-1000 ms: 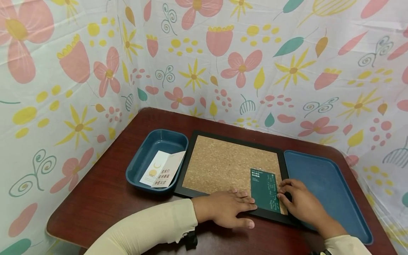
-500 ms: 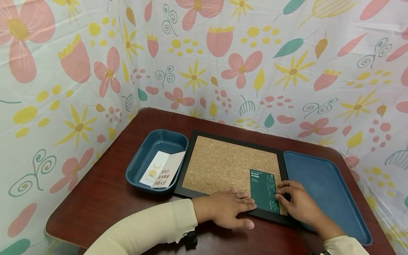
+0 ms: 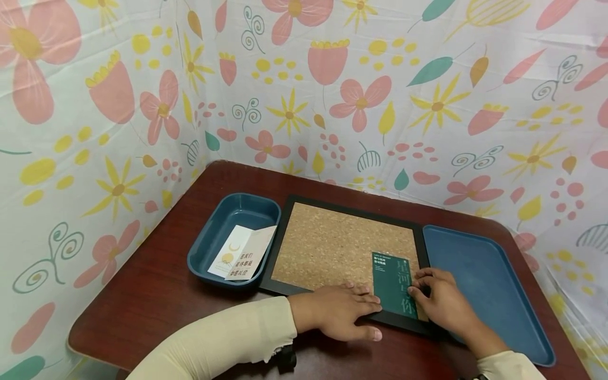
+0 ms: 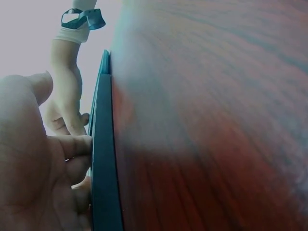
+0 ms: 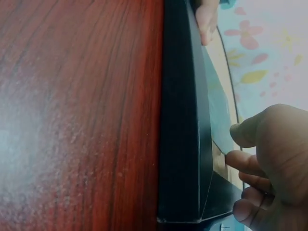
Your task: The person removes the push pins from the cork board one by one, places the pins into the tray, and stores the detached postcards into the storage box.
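A dark green printed card (image 3: pixel 390 282) with white Chinese writing lies on the right part of a black-framed cork board (image 3: pixel 332 240). My left hand (image 3: pixel 339 311) rests palm down across the board's near frame, fingers straight, with fingertips at the card's lower left edge. At the card's right edge, my right hand (image 3: pixel 446 301) pinches it with thumb and forefinger. In the right wrist view, that right hand (image 5: pixel 274 159) has its thumb over the card (image 5: pixel 219 106) and the forefinger at its edge; the other fingers are curled.
Left of the board stands a deep blue tray (image 3: pixel 204 232), holding a folded white card (image 3: pixel 242 252) with a moon drawing. A shallow blue tray (image 3: pixel 475 269) lies to the right, partly behind my right hand. Floral cloth (image 3: pixel 304 105) surrounds the dark red table (image 3: pixel 157 264).
The card has shifted very slightly left, and its lower lettering now looks blurred. My right thumb and forefinger have moved a little left with it. The left hand stays put.
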Demonstrator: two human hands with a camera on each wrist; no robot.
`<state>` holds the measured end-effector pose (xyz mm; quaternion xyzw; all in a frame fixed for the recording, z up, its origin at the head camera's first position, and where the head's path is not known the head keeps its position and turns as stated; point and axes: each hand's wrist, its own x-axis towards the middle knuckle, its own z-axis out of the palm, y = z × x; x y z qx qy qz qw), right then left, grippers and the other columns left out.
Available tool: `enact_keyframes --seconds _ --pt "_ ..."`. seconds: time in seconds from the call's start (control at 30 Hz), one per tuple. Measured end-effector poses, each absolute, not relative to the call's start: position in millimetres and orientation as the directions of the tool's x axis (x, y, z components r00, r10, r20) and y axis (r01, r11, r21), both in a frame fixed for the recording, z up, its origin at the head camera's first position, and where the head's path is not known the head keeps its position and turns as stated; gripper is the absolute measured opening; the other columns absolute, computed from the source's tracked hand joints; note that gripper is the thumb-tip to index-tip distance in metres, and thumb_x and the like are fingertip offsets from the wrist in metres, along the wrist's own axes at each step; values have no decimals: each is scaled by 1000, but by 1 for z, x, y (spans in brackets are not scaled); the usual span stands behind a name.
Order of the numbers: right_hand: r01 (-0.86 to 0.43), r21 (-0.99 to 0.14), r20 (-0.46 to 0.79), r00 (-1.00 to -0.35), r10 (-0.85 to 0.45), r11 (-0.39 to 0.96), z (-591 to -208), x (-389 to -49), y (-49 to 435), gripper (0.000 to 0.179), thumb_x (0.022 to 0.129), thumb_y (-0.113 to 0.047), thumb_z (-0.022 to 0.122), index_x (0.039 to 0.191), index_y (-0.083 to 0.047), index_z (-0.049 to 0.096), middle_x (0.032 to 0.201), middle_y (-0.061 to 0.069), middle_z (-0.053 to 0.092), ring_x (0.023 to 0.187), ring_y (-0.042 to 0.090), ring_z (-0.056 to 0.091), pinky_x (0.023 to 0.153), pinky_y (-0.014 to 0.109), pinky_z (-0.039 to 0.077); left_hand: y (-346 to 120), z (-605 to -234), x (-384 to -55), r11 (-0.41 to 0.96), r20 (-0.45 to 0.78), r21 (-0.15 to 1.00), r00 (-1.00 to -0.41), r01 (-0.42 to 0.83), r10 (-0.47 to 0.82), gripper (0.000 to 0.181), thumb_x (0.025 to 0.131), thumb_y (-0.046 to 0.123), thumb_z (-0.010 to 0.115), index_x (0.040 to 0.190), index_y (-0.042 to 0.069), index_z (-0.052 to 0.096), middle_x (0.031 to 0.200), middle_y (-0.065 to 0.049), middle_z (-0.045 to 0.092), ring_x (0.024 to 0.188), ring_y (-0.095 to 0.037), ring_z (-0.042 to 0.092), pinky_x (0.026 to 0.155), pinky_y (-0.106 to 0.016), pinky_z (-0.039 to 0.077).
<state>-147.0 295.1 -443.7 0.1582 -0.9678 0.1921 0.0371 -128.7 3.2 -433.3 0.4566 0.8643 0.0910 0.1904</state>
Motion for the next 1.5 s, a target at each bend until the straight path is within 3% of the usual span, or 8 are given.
enact_keyframes --seconds 0.17,0.27,0.37,0.47,0.7,0.83,1.23,1.5 --pt "-249 -433 71 -967 -243 866 -445 -148 294 11 94 -11 73 92 0 72 119 27 64 109 41 57 69 43 51 4 -432 -129 572 -255 335 -512 749 820 67 103 71 23 161 38 30 162 28 20 152 1 3 124 -28 9" --pt "-228 -479 59 -972 -228 848 -444 -148 293 14 95 -12 72 98 2 71 127 29 58 116 45 51 79 50 51 4 -431 -130 572 -264 340 -509 746 820 68 103 71 23 161 37 30 162 28 20 152 1 3 124 -28 8" --pt "-228 -510 70 -972 -224 829 -443 -148 292 18 96 -13 73 105 3 70 134 32 51 127 53 38 96 66 38 3 -431 -130 572 -267 344 -507 745 820 67 103 70 24 162 37 28 163 27 19 152 1 2 124 -27 7" --pt "-255 -525 99 -966 -239 812 -441 -149 291 22 94 -12 75 109 4 68 134 33 52 126 55 39 96 69 36 4 -431 -130 573 -260 332 -511 750 819 67 103 70 24 162 37 29 163 27 19 152 1 3 124 -27 7" --pt "-241 -606 58 -964 -260 758 -431 -148 292 37 93 -6 75 123 6 59 113 19 60 92 27 59 67 35 52 4 -431 -129 584 -254 313 -527 749 811 70 102 72 23 162 36 29 163 26 20 152 0 3 123 -27 8" --pt "-160 -722 -36 -963 -267 673 -425 -146 293 44 93 1 71 131 9 51 114 22 61 90 23 65 60 33 56 4 -431 -129 585 -261 317 -525 746 810 69 103 71 24 162 36 29 163 26 19 152 0 3 123 -27 9" --pt "14 -845 -205 -932 -299 535 -420 -147 299 61 95 3 67 148 12 36 125 29 55 96 30 67 71 39 62 0 -432 -131 571 -269 335 -504 750 821 64 104 68 25 161 39 28 164 27 17 152 2 2 123 -26 8" --pt "29 -861 -203 -935 -292 507 -424 -144 303 68 97 3 64 156 7 31 126 29 56 100 26 67 74 39 62 0 -433 -130 562 -246 321 -506 762 827 66 104 69 23 162 38 27 165 25 16 152 1 2 123 -26 7"
